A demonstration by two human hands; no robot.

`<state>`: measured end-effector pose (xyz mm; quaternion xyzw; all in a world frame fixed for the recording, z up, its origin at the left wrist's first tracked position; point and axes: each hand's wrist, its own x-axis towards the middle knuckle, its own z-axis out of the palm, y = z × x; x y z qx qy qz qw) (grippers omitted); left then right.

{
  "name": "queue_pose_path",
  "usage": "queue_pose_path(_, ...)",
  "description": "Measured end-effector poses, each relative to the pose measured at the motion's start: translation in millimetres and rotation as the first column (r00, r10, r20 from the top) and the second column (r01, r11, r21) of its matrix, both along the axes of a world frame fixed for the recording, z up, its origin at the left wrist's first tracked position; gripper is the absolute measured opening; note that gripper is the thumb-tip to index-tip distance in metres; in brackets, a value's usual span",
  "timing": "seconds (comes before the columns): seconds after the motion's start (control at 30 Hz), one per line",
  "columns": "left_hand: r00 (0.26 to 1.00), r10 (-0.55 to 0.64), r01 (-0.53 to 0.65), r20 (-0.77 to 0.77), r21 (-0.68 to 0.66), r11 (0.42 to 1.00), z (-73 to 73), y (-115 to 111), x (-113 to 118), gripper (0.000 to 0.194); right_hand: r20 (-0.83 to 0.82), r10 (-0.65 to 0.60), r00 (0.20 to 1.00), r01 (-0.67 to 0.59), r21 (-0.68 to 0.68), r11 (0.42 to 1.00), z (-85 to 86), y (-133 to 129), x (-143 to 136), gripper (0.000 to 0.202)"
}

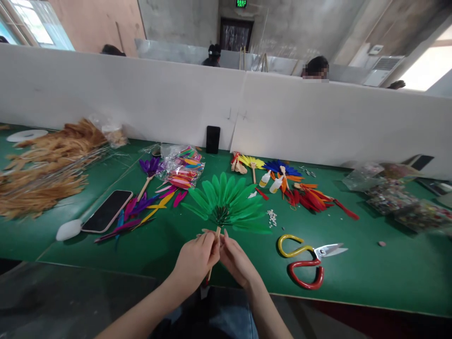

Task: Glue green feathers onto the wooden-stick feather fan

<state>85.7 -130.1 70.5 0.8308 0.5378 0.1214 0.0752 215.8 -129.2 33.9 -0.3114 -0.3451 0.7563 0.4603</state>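
At the near edge of the green table (353,278), the left hand (197,254) has its fingers closed around the wooden handle (218,232) of a green feather fan (229,197), its feathers spread out just beyond the hands. The right hand (235,259) is cupped against the handle's right side; I cannot tell whether its fingers grip it. To the right lie open scissors (318,253) with one yellow and one red loop. On the left are a phone (107,212) and loose coloured feathers (141,212). Small white beads (271,218) sit right of the fan. Farther off are two small bottles (276,185), a purple fan (150,165) to the left, and a yellow fan (251,162) and a blue fan (282,168) to the right. At the far side, a black phone (213,140) leans upright against a white partition (158,96).
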Motion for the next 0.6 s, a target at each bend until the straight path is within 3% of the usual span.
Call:
queue_pose_path(0.23, 0.997, 0.061, -0.063, -0.040, -0.036, 0.997, 1.0, 3, 1, 0.018, -0.020, -0.046, 0.999, 0.047, 0.062, 0.997, 21.5, 0, -5, 0.045)
queue_pose_path(0.47, 0.994, 0.081, -0.090, -0.067, -0.139, 0.986, -6.6, 8, 4, 0.022, 0.165, -0.170, 0.972, 0.156, 0.092, 0.983, 13.8, 12, -10, 0.037)
queue_pose_path(0.6, 0.999, 0.026, -0.021, 0.022, -0.178, 0.984, -8.9, 8, -1, 0.023, 0.234, -0.200, 0.951, 0.188, 0.071, 0.980, 7.5, 20, -10, 0.036)
